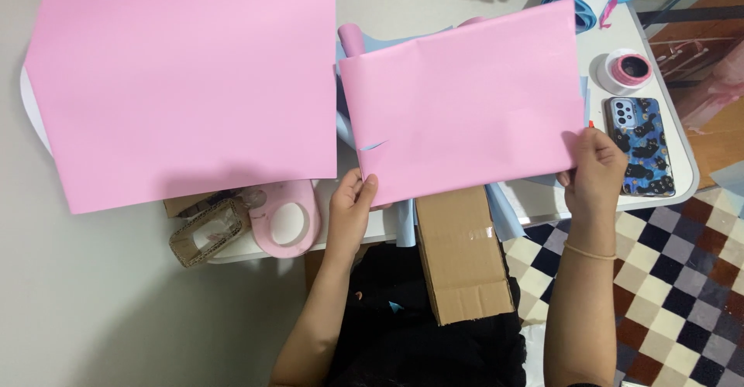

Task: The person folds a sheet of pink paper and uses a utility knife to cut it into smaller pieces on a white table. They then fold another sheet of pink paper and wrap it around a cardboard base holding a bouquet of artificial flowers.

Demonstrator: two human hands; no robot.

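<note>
My left hand [350,201] pinches the lower left corner of a pink paper sheet [465,104]. My right hand [595,168] grips the same sheet at its lower right edge. The sheet is held flat above the white table [403,0], with a short cut near its left edge. A second, larger pink sheet [186,77] lies flat to the left, untouched. Pale blue paper [345,127] shows from under the held sheet.
A brown cardboard box [461,251] sticks out over the table's near edge by my lap. A pink tape dispenser [287,220] and a cardboard-coloured one [208,233] lie at the left. A phone in a blue patterned case [642,145], a ribbon spool [629,69] and a blue paper roll [577,0] are at the right.
</note>
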